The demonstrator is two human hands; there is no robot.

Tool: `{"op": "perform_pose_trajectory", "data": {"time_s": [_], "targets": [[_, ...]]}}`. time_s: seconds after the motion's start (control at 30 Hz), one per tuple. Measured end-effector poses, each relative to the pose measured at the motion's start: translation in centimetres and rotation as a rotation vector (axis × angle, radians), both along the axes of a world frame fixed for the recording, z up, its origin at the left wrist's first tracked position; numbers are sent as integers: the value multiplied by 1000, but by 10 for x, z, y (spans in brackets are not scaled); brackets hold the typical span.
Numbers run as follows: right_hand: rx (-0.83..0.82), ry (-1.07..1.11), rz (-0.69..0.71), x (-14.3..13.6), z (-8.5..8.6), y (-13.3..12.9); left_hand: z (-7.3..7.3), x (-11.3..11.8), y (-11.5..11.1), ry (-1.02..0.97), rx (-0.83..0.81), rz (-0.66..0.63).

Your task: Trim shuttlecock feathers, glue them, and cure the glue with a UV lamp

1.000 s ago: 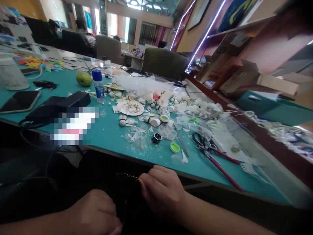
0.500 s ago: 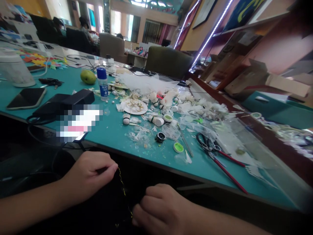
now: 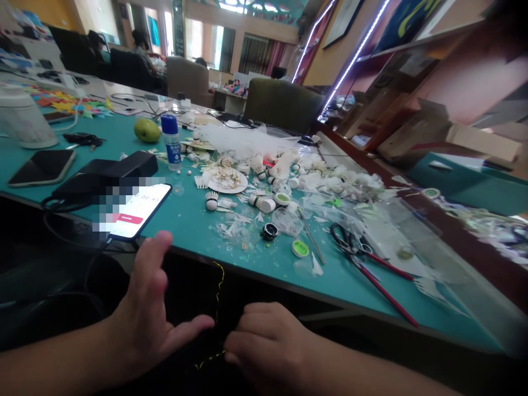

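Note:
My left hand (image 3: 150, 311) is open below the lit phone (image 3: 138, 212), its fingers raised and its thumb stretched out to the right. The thumb tip is close to a thin yellow twisted strand (image 3: 220, 283), and whether they touch is unclear. My right hand (image 3: 268, 341) is closed, with the strand pinched at its fingertips in front of the table edge. One part of the strand rises toward the edge, and another end sticks out to the lower left of my right hand.
On the green table (image 3: 185, 231) lie shuttlecocks (image 3: 212, 201), a white plate (image 3: 226, 180) of small pieces, a blue-capped glue bottle (image 3: 171, 142), a green fruit (image 3: 147, 130), an open green jar (image 3: 300, 248) and red-handled pliers (image 3: 388, 291). People sit at the back left.
My left hand has let go of the strand's upper end and opened, its fingers spreading upward. The strand's upper part now stands free. My right hand has barely moved.

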State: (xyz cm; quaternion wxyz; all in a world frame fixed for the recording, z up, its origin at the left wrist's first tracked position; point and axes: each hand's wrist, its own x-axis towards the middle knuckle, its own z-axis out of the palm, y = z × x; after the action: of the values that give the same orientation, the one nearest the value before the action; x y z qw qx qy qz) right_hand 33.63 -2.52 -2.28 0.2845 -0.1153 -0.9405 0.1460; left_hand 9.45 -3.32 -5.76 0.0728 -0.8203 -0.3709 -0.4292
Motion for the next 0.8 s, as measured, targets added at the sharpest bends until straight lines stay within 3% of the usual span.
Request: {"op": "perform_pose_trajectory", "data": {"time_s": [0.13, 0.2, 0.3, 0.4, 0.53, 0.63, 0.8], "targets": [[-149, -12, -17, 0, 0, 2, 4, -6, -2, 195, -42, -321], [-214, -56, 0, 0, -1, 3, 7, -6, -1, 206, -116, -420], [-312, -116, -7, 1, -2, 6, 10, -3, 1, 165, -206, -468], [-438, -151, -136, 2, -4, 10, 7, -1, 5, 136, -247, -468], [-481, -38, -219, 2, -7, 11, 3, 0, 8, 41, -390, -472], [-377, 93, -207, 1, -6, 7, 6, 5, 4, -79, -709, -490], [-208, 187, -257, 2, -6, 3, 8, 19, -19, -385, -1553, -351]]}}
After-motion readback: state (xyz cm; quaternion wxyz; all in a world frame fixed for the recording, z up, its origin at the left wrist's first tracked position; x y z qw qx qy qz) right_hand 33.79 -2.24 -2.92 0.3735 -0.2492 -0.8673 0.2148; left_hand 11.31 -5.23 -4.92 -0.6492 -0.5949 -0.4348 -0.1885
